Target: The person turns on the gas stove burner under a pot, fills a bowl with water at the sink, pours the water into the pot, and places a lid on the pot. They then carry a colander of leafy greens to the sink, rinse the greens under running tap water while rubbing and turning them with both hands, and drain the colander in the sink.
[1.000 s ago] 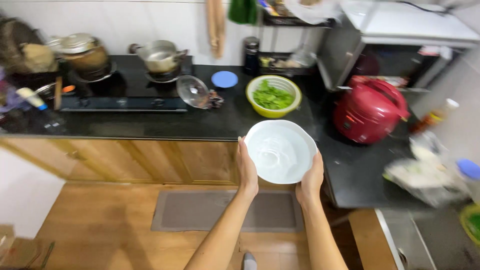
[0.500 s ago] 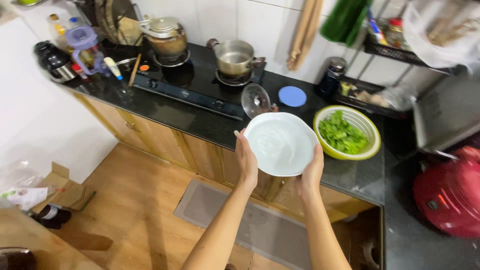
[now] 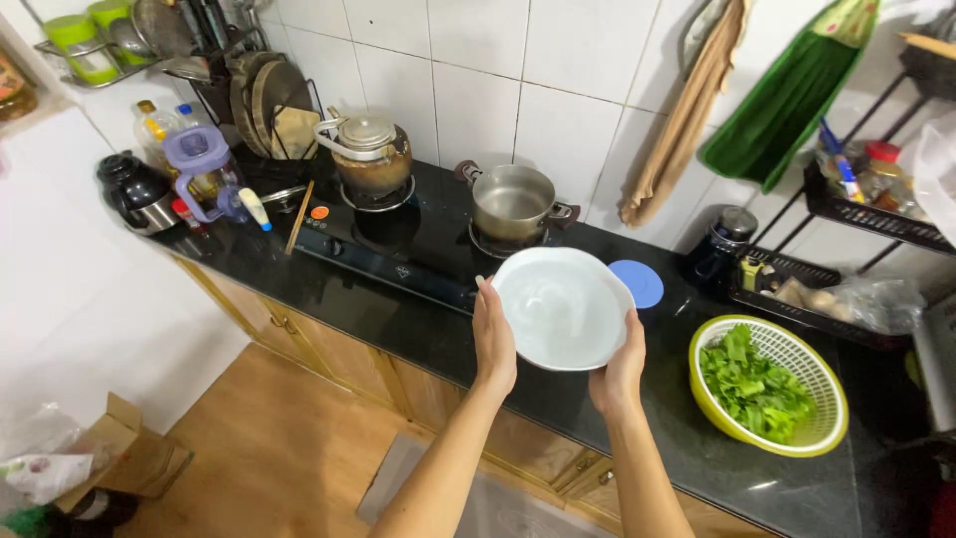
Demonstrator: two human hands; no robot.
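Observation:
Both my hands hold a large white bowl above the black countertop, in front of the stove. My left hand grips its left rim, and my right hand grips its lower right rim. The bowl looks empty inside. Just beyond it, a steel pot sits on the right burner of the black cooktop, and a glass-lidded pot sits on the left burner.
A yellow-green colander of leafy greens stands at the right. A blue round lid and a dark jar lie behind the bowl. Bottles, a purple jug and a black kettle crowd the counter's left end. Cloths hang on the tiled wall.
The view has swung left and closer to the stove. My hands have carried the white bowl from the colander's side to in front of the steel pot.

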